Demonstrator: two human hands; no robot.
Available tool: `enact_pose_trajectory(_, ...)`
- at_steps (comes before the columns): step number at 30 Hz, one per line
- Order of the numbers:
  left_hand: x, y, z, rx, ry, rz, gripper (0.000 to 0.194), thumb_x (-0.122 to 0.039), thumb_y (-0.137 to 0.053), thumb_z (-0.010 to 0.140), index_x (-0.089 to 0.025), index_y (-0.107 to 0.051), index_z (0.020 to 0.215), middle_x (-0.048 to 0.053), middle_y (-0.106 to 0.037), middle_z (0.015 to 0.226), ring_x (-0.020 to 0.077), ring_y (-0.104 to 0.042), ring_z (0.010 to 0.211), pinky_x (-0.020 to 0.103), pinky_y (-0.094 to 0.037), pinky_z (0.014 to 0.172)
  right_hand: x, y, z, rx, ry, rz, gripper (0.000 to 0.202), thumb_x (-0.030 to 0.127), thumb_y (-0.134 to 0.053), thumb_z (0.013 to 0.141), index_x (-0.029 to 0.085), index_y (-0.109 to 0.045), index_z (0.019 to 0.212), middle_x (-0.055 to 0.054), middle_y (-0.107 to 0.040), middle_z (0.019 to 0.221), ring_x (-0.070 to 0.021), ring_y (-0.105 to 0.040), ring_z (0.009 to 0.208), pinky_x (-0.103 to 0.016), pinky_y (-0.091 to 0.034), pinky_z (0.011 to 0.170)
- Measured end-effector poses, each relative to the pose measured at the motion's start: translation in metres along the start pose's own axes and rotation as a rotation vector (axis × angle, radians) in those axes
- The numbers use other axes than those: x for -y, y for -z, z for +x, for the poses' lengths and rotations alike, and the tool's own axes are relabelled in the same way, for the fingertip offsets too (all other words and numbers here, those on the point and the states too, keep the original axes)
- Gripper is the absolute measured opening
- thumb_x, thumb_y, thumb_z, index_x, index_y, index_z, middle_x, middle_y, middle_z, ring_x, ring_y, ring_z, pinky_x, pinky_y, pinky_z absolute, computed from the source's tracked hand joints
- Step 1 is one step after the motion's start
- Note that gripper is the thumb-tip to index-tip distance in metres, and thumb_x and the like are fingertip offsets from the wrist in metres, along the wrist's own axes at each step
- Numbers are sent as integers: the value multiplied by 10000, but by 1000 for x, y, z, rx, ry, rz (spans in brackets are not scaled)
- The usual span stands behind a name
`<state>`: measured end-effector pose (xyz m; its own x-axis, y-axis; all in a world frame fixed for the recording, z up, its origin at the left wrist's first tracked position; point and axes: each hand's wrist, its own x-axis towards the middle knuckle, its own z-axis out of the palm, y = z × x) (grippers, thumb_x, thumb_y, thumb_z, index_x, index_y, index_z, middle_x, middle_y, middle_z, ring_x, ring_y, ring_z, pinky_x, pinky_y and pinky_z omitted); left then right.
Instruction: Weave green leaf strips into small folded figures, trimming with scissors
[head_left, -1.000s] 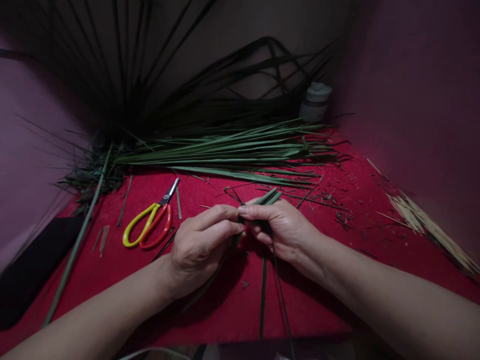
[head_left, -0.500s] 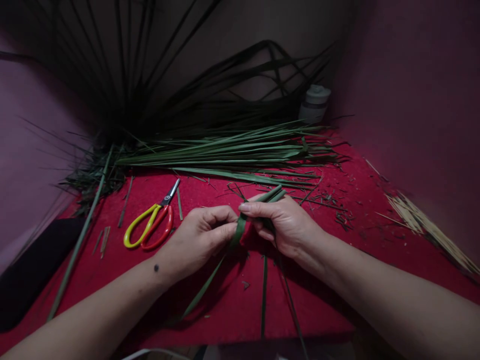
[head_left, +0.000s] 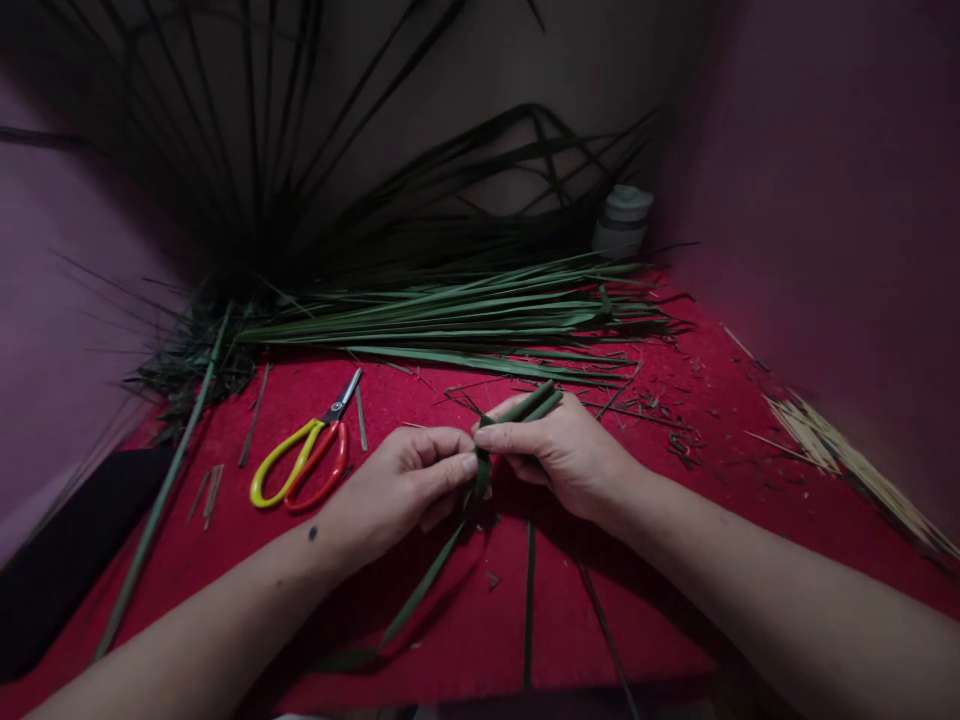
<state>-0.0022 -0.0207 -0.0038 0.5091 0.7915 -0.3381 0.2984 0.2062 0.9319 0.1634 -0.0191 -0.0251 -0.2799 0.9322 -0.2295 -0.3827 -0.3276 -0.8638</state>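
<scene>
Between my hands is a folded green leaf strip, its rolled ends sticking out past the right fingers. My right hand pinches the folded part, thumb on top. My left hand is closed, thumb and index finger pinching the strip close to the right thumb. A loose tail of the strip hangs below the left fingers and curls toward the table's front. Thin dark fibres stick up beside the fold. How the strip is wrapped inside the fingers is hidden.
Scissors with yellow and red handles lie left of my hands. A pile of long green leaves stretches behind. Pale thin sticks lie at right, a white container stands at the back, a black object lies left. Scraps dot the red cloth.
My left thumb and fingers have shifted on the strip and now pinch it nearer the right thumb. The hanging tail has swung, its end now lying farther left. The view has shifted slightly.
</scene>
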Motion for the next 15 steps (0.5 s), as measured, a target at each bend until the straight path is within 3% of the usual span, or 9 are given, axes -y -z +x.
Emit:
enact_pose_trajectory(2, 0, 3, 0, 9, -3, -83, 239, -342, -514, 832, -139, -585, 729, -25, -523, 561, 38, -316, 385, 191, -199, 382, 0, 0, -1, 20, 23, -26, 185, 223, -741, 577, 139, -606, 671, 53, -491, 471, -33, -336, 370, -183, -179, 359)
enact_pose_trajectory(8, -1, 4, -3, -58, -8, -100, 215, -352, -609, 777, -140, -606, 742, -34, -531, 555, 22, -340, 381, 165, -217, 365, 3, -1, -3, 66, 60, -29, 220, 144, -728, 559, 143, -621, 751, 60, -492, 491, -39, -364, 385, -174, -209, 358)
enact_pose_trajectory(15, 1, 5, -1, -68, 15, -83, 236, -362, -604, 778, -142, -579, 698, -33, -559, 549, 17, -338, 350, 151, -224, 336, 2, 0, -1, 87, 44, 10, 148, 109, -693, 558, 134, -611, 679, 49, -500, 491, -38, -361, 387, -169, -187, 346)
